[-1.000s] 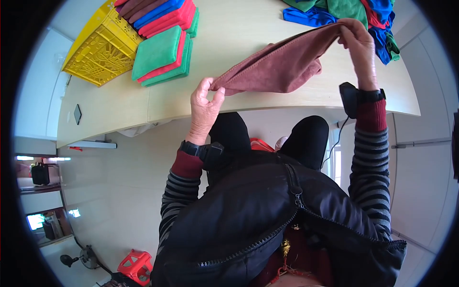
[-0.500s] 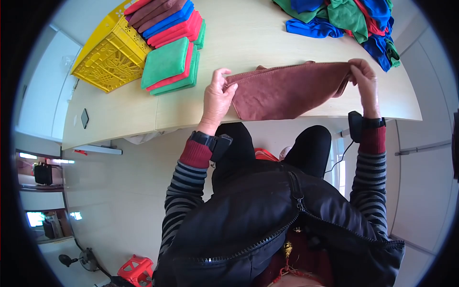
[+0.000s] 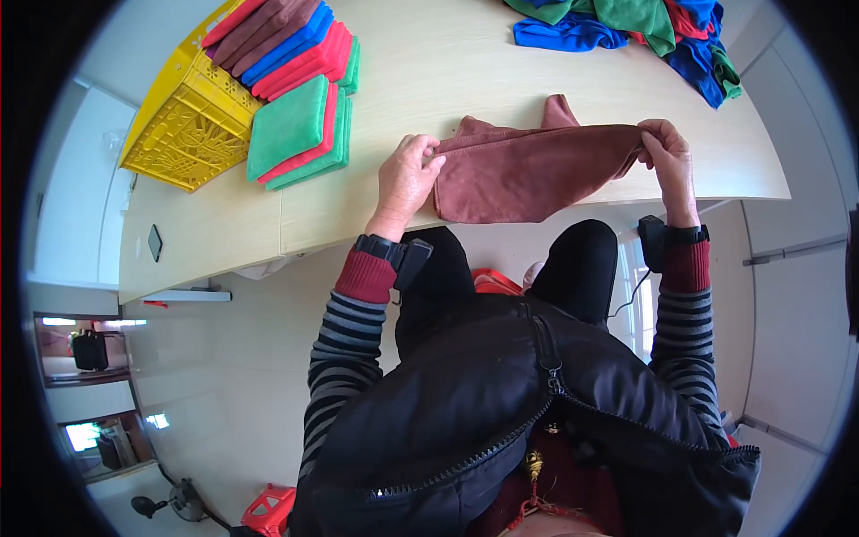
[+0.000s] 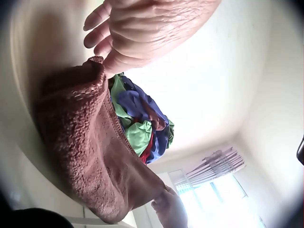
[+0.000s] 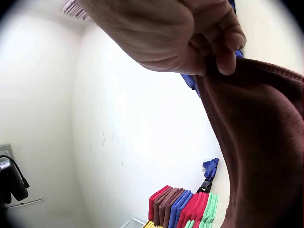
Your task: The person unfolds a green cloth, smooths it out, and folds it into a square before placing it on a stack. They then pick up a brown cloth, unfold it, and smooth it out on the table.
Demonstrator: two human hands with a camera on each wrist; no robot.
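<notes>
A brown towel (image 3: 537,174) is stretched between both hands at the table's front edge, its lower part hanging down and some of it lying on the tabletop behind. The left hand (image 3: 407,179) pinches its left upper corner between thumb and fingers. At the opposite upper corner, the right hand (image 3: 669,163) grips the cloth with curled fingers. From the left wrist view, the towel (image 4: 95,142) shows a fluffy face and a stitched edge. Thumb and fingertips of the right hand (image 5: 190,38) press together on the hem in the right wrist view.
Folded green and red towels (image 3: 291,130) are stacked left of the hands. Behind them, more folded towels (image 3: 282,45) stand by a yellow plastic basket (image 3: 192,125). A loose heap of blue, green and red cloths (image 3: 644,31) lies at the back right. A dark flat object (image 3: 156,242) lies far left.
The towel came down from a slanting, raised position to a level one near the table edge. The right hand lowered toward the person, and part of the cloth now spreads on the table behind.
</notes>
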